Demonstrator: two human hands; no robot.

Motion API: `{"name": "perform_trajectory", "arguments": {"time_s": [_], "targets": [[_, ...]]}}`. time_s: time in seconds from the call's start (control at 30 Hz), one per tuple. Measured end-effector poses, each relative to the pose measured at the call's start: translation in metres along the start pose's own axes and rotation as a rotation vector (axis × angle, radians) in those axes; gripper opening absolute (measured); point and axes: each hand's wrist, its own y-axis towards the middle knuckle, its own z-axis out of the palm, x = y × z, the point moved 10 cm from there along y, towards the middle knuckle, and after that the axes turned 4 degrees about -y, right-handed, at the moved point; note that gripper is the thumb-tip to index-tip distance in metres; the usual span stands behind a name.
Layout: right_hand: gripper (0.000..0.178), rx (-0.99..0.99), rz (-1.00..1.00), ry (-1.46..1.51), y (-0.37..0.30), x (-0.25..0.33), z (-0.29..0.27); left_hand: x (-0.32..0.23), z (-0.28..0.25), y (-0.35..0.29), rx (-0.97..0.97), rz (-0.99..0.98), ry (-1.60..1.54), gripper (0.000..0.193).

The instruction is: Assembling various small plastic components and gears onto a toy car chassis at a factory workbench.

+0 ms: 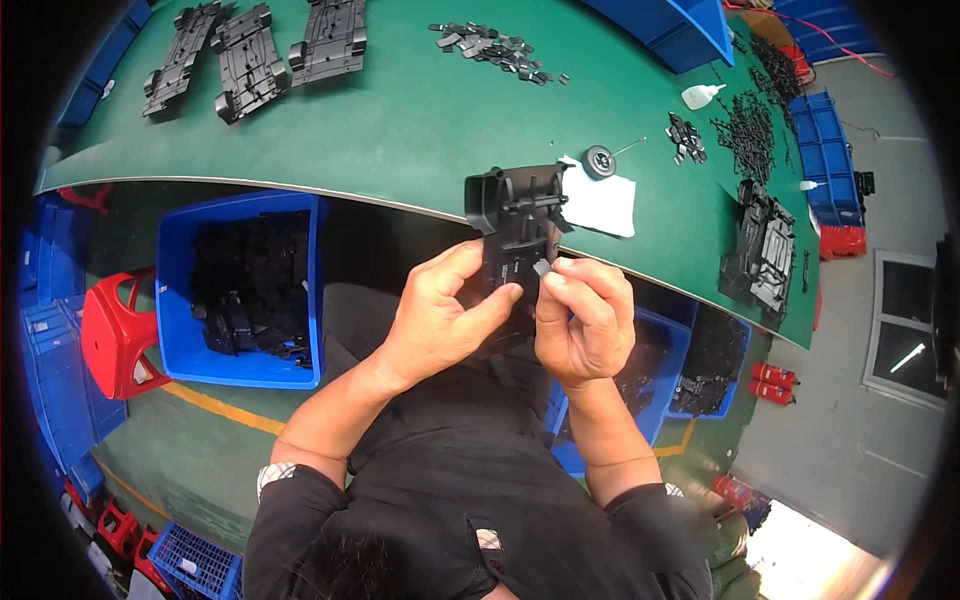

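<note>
My left hand (432,318) grips a black plastic toy car chassis (518,240) by its side, holding it upright just in front of the table edge. Between the thumb and forefinger of my right hand (588,322) is a small grey plastic piece (542,267), close against the chassis's right side. Whether that piece touches the chassis, I cannot tell. Behind the chassis on the green table (400,130), a white paper sheet (605,200) lies with a black wheel (599,162) at its top edge. A thin metal rod sticks out from the wheel.
Several black chassis (250,65) lie at the far left, and more (765,245) at the right. Small dark pieces (495,50), a white squeeze bottle (702,96) and black part heaps (748,135) sit farther back. Below stand a blue bin (317,290) and a red stool (112,335).
</note>
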Motion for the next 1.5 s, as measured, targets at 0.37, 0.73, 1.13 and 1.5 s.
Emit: {"name": "perform_trajectory", "arguments": {"time_s": [0.37,0.73,1.13,1.5], "targets": [[0.028,0.031,0.01,0.006,0.005,0.007,0.014,-0.012,0.001,-0.004,-0.034,0.077,0.207,0.025],[0.026,0.037,0.013,0.008,0.007,0.01,0.017,-0.031,0.001,-0.005,-0.088,0.219,0.34,0.026],[0.027,0.044,0.025,0.01,0.005,0.008,0.016,-0.027,0.002,-0.005,-0.093,0.24,0.283,0.024],[0.026,0.026,0.019,0.011,0.005,0.007,0.015,-0.026,0.003,-0.006,-0.094,0.27,0.298,0.024]]}}
